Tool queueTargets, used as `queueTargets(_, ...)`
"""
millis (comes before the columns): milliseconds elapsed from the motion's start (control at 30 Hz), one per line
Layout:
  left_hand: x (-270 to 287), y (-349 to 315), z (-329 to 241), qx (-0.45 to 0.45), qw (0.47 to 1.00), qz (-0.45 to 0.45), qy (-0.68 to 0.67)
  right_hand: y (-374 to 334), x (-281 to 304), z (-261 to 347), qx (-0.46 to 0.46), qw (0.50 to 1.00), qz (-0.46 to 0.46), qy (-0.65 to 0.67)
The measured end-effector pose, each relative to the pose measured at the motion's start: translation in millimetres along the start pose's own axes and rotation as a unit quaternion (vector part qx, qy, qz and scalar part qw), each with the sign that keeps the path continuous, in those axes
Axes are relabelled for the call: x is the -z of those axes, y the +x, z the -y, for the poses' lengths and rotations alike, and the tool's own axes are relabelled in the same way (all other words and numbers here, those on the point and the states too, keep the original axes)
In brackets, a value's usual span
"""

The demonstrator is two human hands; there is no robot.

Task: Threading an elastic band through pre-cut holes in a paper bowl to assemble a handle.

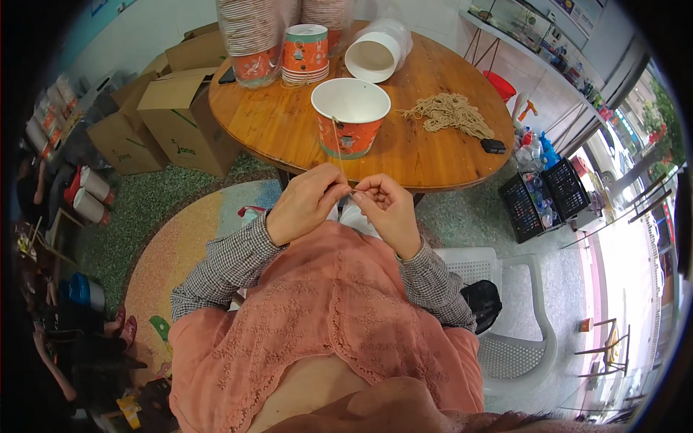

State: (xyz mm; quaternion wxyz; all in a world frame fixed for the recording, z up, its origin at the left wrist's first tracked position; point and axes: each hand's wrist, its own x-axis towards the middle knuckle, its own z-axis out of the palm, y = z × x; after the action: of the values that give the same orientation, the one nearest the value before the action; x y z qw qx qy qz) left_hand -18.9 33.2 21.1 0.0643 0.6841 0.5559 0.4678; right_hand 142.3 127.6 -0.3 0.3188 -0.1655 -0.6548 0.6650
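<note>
My left hand [307,202] and my right hand [391,215] meet just off the table's near edge. Both are closed, fingertips pinching a thin tan string [338,141]. From my fingers the string runs up to the rim of an orange paper bucket [348,138] with a white inside, which stands upright near the table's edge. A loose heap of tan string [453,115] lies to the bucket's right. Behind the bucket, a smaller stack of orange and green buckets [305,54] is upside down, with string by its base. My fingers hide where the string ends.
The round wooden table [419,162] also bears tall wrapped bucket stacks [249,43], a bucket stack on its side [375,56] and a small black object [493,146]. Cardboard boxes [180,115] stand left, a black crate [525,209] right, and a white plastic chair [516,353] beside me.
</note>
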Motion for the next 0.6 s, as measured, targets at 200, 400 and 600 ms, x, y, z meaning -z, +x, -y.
queueTargets(200, -3, 1, 1, -0.012, 1.000, -0.015, -0.006, 0, 1, 3, 0.163, 0.960, -0.065, -0.220)
queueTargets(400, -10, 4, 7, -0.023, 0.999, -0.026, 0.041, 10, 7, -1, 0.138, 0.975, -0.064, -0.161)
queueTargets(600, -57, 8, 22, -0.087, 0.995, 0.053, 0.006, 68, 32, 10, 0.170, 0.974, -0.052, -0.138)
